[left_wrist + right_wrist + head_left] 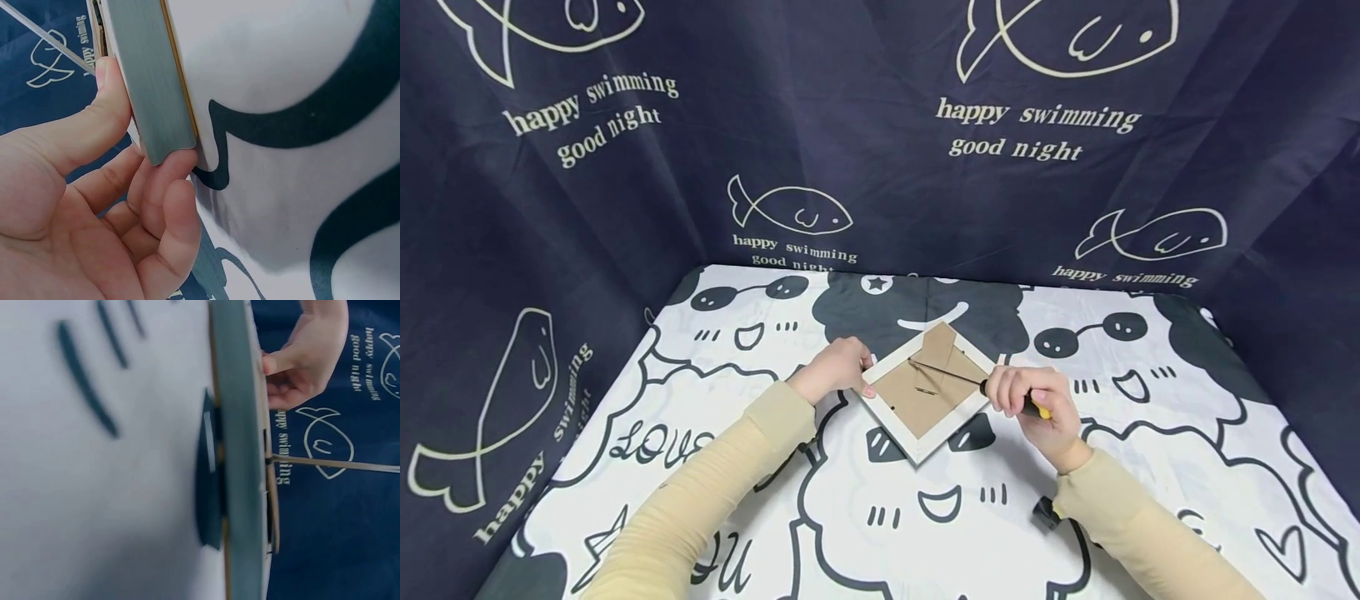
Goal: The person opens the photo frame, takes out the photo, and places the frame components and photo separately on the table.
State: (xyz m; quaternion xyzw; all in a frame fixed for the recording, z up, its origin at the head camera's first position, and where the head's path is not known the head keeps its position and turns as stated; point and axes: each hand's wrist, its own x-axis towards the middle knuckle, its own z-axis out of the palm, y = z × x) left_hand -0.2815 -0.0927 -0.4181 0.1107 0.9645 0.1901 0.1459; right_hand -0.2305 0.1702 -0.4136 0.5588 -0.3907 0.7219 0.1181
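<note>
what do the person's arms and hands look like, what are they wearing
Both arms wear long, close-fitting beige sleeves, the left sleeve and the right sleeve, ending at the wrists. The left hand and right hand are bare: no gloves, and no rings or watch that I can see.

The frame [925, 392] lies on the tablecloth [1150, 433], between left hand [835, 367] and right hand [1033, 404].

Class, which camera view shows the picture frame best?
The head view: the whole white picture frame lies face down, brown backing up, left hand at its corner, right hand holding a screwdriver. Both wrist views show only its edge.
</note>
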